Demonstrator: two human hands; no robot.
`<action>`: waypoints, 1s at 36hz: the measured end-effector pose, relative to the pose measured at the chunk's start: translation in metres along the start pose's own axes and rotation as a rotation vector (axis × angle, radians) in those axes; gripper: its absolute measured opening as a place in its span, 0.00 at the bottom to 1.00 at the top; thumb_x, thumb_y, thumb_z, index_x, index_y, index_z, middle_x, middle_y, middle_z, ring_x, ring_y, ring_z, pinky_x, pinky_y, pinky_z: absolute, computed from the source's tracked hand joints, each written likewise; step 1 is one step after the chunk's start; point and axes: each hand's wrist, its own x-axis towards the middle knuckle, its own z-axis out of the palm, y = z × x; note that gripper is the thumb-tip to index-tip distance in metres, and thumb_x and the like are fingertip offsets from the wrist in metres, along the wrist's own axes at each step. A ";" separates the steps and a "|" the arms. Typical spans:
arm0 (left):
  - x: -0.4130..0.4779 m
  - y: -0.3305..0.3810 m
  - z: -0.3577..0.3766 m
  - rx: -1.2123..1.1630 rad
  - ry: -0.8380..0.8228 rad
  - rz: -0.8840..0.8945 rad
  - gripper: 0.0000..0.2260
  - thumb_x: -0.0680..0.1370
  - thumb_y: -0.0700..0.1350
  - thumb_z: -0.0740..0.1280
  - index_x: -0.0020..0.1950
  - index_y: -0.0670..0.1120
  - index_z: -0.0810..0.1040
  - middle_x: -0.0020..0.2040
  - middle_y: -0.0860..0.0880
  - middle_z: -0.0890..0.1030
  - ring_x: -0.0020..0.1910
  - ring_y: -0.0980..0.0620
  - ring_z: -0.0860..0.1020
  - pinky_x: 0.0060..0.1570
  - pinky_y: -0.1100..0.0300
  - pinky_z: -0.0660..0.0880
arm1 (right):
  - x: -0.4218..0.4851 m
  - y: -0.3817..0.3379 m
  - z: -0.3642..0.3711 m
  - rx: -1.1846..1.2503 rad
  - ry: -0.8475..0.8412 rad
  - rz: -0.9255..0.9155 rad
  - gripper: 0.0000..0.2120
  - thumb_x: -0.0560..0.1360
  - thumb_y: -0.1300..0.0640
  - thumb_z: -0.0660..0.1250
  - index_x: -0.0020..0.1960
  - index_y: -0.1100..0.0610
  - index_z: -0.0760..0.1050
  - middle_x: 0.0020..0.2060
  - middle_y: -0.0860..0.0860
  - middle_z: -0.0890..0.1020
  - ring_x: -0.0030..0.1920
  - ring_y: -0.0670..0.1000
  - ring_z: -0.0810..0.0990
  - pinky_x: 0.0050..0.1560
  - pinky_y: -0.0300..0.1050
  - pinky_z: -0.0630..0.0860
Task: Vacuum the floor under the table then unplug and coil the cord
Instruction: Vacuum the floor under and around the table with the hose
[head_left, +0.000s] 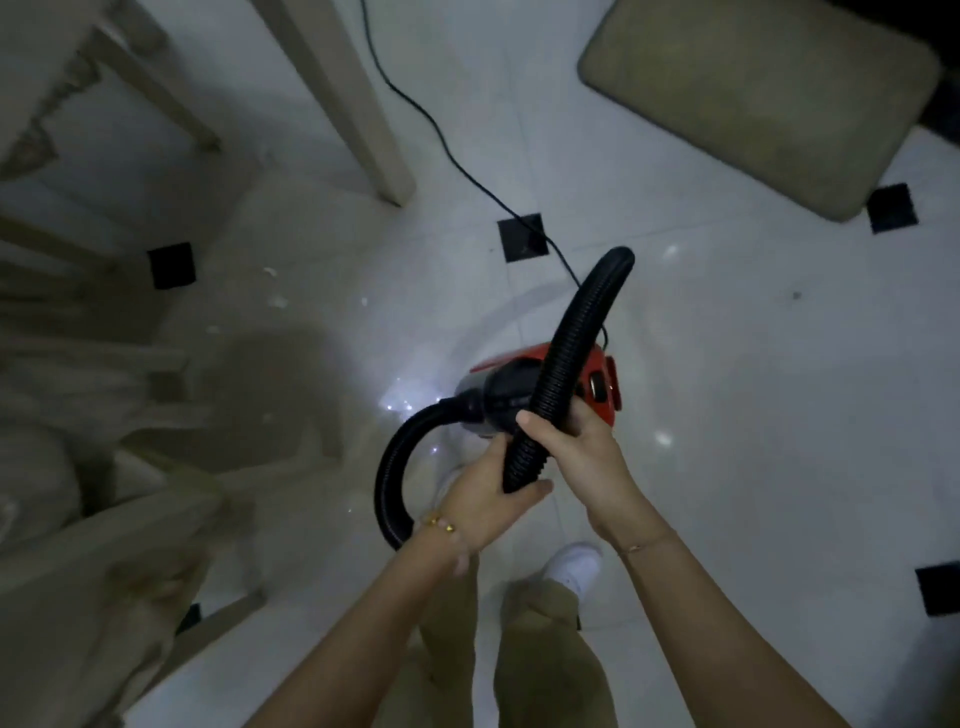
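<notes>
A small red and black vacuum cleaner (597, 371) sits on the white tiled floor in front of my feet. Its black ribbed hose (582, 332) loops out from the front, curls left and comes back up over the body. My left hand (488, 493) grips the lower part of the hose from below. My right hand (576, 441) is wrapped around the hose just above it. A thin black power cord (447, 150) runs from the vacuum away across the floor to the top of the view. Small pale crumbs (275, 299) lie on the floor to the left.
A pale table leg (363, 114) stands ahead of the vacuum. Chairs with light frames (130, 104) crowd the left side. A beige mat (753, 98) lies at the top right. My white shoe (574, 564) shows below my hands.
</notes>
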 end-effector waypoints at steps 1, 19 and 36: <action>-0.003 -0.002 -0.007 -0.075 0.075 -0.017 0.18 0.74 0.46 0.69 0.62 0.50 0.71 0.48 0.55 0.79 0.46 0.58 0.77 0.41 0.72 0.71 | 0.001 -0.007 0.010 -0.035 -0.047 -0.011 0.10 0.75 0.58 0.69 0.54 0.49 0.77 0.49 0.42 0.82 0.49 0.36 0.81 0.47 0.28 0.75; -0.044 -0.034 -0.097 -0.479 0.455 -0.110 0.10 0.71 0.43 0.70 0.49 0.53 0.74 0.42 0.51 0.79 0.42 0.52 0.77 0.45 0.58 0.75 | 0.069 -0.064 0.190 -0.352 -0.189 -0.013 0.36 0.78 0.60 0.60 0.77 0.40 0.45 0.42 0.49 0.75 0.32 0.50 0.76 0.35 0.45 0.75; -0.017 -0.043 -0.083 -0.259 0.476 -0.254 0.17 0.72 0.51 0.66 0.58 0.48 0.73 0.46 0.50 0.82 0.44 0.50 0.80 0.45 0.53 0.79 | 0.109 -0.055 0.180 -0.528 -0.424 0.206 0.33 0.77 0.64 0.63 0.76 0.46 0.53 0.43 0.54 0.76 0.34 0.51 0.77 0.30 0.37 0.77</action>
